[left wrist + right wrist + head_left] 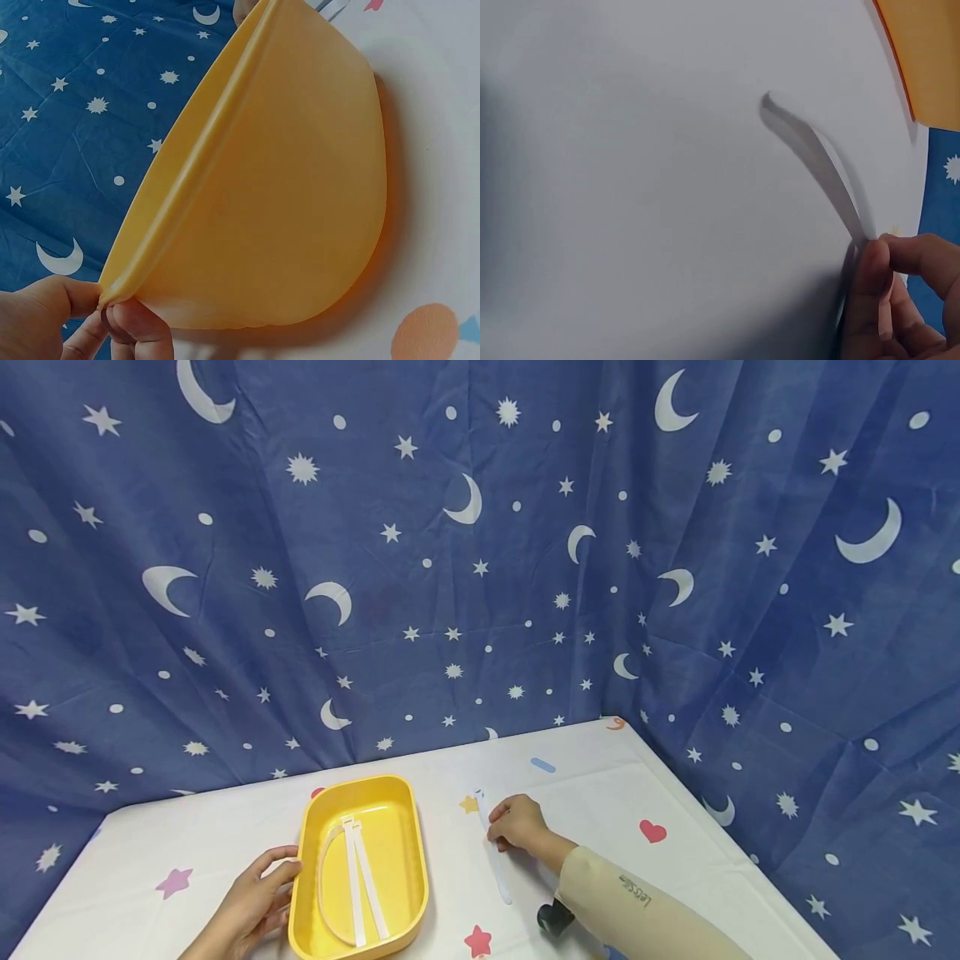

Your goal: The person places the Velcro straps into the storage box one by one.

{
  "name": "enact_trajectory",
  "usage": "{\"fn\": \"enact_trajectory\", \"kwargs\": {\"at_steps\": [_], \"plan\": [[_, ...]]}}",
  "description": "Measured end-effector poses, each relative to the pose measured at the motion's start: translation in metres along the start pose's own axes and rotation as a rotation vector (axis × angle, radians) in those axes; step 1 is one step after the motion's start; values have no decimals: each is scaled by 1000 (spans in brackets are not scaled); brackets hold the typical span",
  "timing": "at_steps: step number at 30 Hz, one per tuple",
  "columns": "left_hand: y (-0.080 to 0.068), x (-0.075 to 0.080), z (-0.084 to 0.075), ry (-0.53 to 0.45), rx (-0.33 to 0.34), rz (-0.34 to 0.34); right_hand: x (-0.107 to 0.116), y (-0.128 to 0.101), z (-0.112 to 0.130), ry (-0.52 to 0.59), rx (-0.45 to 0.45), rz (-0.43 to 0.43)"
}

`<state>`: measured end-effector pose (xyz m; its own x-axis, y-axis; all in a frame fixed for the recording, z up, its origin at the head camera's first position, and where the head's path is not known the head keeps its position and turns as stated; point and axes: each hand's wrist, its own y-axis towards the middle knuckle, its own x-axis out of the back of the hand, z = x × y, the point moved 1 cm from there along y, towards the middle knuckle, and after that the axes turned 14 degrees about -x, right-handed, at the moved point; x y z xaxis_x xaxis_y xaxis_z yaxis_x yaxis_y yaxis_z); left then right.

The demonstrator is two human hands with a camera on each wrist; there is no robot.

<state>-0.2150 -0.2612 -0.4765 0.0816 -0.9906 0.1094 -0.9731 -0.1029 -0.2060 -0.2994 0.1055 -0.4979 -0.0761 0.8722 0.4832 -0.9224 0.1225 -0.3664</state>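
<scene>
At the lower left of the head view, a yellow tray [393,847] stands on the table. My left hand [251,897] holds its left rim, and in the left wrist view the thumb and fingers pinch the rim corner. Two white straps [354,885] with slotted heads lie in the tray, beside a thin pale curved band [322,868]. To the right of the tray, my right hand [521,822] pinches another white strap [498,872] near its upper part. In the right wrist view, the free length of the strap [829,176] curves away from the fingertips.
A white tablecloth [585,810] with printed stars and hearts covers the table. A blue curtain [375,693] with moons and stars hangs behind and at the right. A black rounded object [553,920] shows beside my right sleeve, partly hidden.
</scene>
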Motion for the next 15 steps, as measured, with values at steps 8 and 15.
{"fn": "enact_trajectory", "kwargs": {"at_steps": [8, 15], "plan": [[-1, 0, 0, -4, 1, -1, 1, -1, 4, 38, -132, 65], [-1, 1, 1, -5, 4, -3, 3, -5, 10, 111, -198, 158]]}}
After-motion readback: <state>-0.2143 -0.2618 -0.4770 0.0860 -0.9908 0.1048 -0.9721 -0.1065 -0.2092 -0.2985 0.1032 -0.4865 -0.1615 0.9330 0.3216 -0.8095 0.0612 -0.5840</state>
